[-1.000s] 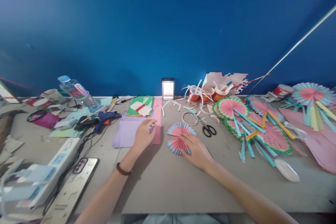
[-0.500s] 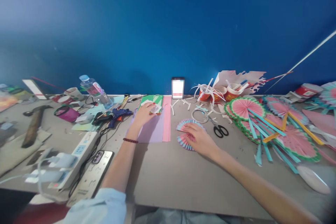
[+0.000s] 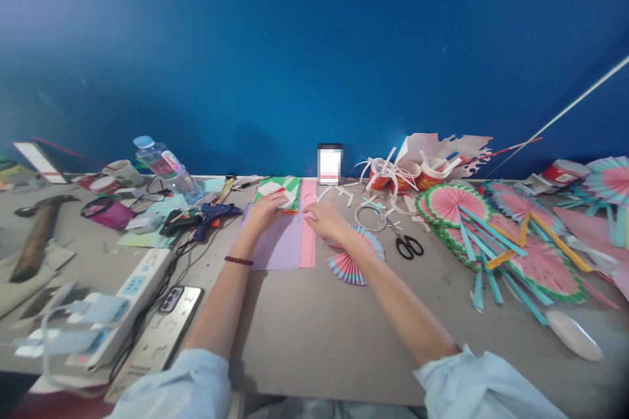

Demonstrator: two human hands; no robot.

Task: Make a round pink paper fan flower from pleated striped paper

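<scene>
My left hand (image 3: pixel 265 209) rests on a stack of green and white paper (image 3: pixel 279 191) at the far end of a lilac sheet (image 3: pixel 275 242). My right hand (image 3: pixel 327 219) lies on the pink paper strip (image 3: pixel 308 242) beside that sheet, fingers pointing left toward the stack. A small pleated pink and blue paper fan (image 3: pixel 354 262) lies flat on the grey table (image 3: pixel 314 334), partly under my right forearm. Whether either hand pinches the paper is unclear.
Black scissors (image 3: pixel 407 245) and white paper rings (image 3: pixel 372 216) lie right of the fan. Several large watermelon-style fans (image 3: pixel 491 229) fill the right side. A blue glue gun (image 3: pixel 211 215), water bottle (image 3: pixel 164 167), power strip (image 3: pixel 122 301), phone (image 3: pixel 162 330) and hammer (image 3: pixel 37 239) are left. Paper cups (image 3: pixel 413 173) stand by the blue wall.
My right hand left the small fan and moved left onto the pink strip. My left hand moved farther up onto the green and white stack. The view shifted slightly.
</scene>
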